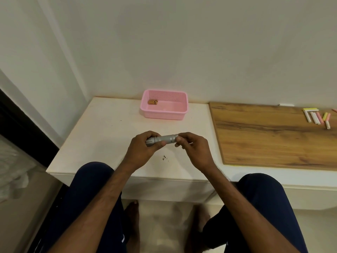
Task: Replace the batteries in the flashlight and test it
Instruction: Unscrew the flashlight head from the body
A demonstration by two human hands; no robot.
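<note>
Above the front of the white table (102, 136), I hold the silver flashlight (165, 139) between both hands, roughly level, its wider head end pointing left. My left hand (144, 149) wraps the head end, fingers (152, 134) curled over the top and the thumb pressed along the near side of the barrel. My right hand (191, 148) takes the tail end, its fingers clenched round the cap so that the cap is mostly hidden. The middle of the barrel shows bare between the two grips. I cannot tell whether the cap is seated or loose.

At the back of the table, close to the wall, stands a pink basket (162, 114) with perforated sides. Inside it, in the far left corner, lie a few copper-coloured batteries (152, 102), packed side by side; the rest of its floor is bare.

A few small dark specks (165, 157) lie on the table just below my hands. To the right a wooden board (273, 136) rests on the table, with pale chalks (316, 116) scattered at its far right end, well apart from the basket.
</note>
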